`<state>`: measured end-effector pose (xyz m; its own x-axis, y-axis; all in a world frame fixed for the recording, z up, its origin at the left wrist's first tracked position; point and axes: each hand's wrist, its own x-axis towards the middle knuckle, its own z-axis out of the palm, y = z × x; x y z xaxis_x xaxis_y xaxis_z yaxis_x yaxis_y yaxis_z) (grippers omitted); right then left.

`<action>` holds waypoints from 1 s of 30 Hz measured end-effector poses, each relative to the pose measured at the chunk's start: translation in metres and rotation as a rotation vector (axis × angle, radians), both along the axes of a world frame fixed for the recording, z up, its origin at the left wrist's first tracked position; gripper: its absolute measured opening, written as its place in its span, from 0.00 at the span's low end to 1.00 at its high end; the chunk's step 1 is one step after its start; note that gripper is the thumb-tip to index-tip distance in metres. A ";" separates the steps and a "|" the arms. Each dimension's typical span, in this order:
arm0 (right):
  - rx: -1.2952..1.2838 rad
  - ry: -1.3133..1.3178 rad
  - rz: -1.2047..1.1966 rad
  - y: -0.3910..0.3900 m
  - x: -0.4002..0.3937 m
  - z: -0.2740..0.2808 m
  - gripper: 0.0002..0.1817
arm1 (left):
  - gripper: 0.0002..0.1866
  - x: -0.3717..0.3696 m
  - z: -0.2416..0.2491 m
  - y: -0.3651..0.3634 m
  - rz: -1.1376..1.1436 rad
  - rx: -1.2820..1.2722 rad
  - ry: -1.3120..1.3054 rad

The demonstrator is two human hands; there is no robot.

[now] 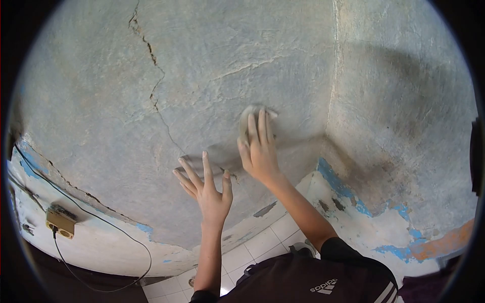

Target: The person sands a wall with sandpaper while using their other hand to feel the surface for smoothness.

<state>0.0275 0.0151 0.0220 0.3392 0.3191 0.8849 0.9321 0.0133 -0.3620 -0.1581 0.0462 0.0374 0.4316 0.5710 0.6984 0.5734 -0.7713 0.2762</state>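
My right hand (260, 151) lies with its fingers over a pale grey sheet (246, 120) that looks like sandpaper, slightly blurred, and presses it to the wall (202, 116). One corner of the sheet sticks out past the fingertips on the right. To the lower left, my left hand (209, 194) has its fingers spread and holds nothing. Its fingertips are at the wall, close to the lower end of a thin crack (166, 129); whether they all touch cannot be seen. Whitish dust coats the fingers of both hands.
A wider crack (149, 48) runs up the grey wall. The wall corner (331, 101) is on the right, with peeling blue paint (336, 184) below. At lower left, a yellowish socket block (60, 221) has a black cable (121, 230) plugged in. White floor tiles (247, 255) show below.
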 end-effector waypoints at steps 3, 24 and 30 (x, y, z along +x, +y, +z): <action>-0.109 -0.049 0.029 -0.012 0.017 -0.010 0.37 | 0.36 0.014 -0.001 -0.005 -0.002 -0.008 0.000; -0.014 -0.129 0.129 -0.053 0.215 0.087 0.39 | 0.40 0.154 -0.032 -0.058 0.138 -0.231 -0.232; -0.131 -0.051 0.210 -0.059 0.183 -0.007 0.39 | 0.39 0.183 -0.028 -0.072 0.106 -0.285 -0.247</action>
<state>0.2102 -0.0434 0.0146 0.2088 0.4910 0.8458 0.9310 0.1651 -0.3257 0.0247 -0.0261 0.0092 0.1989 0.7894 0.5808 0.5351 -0.5840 0.6105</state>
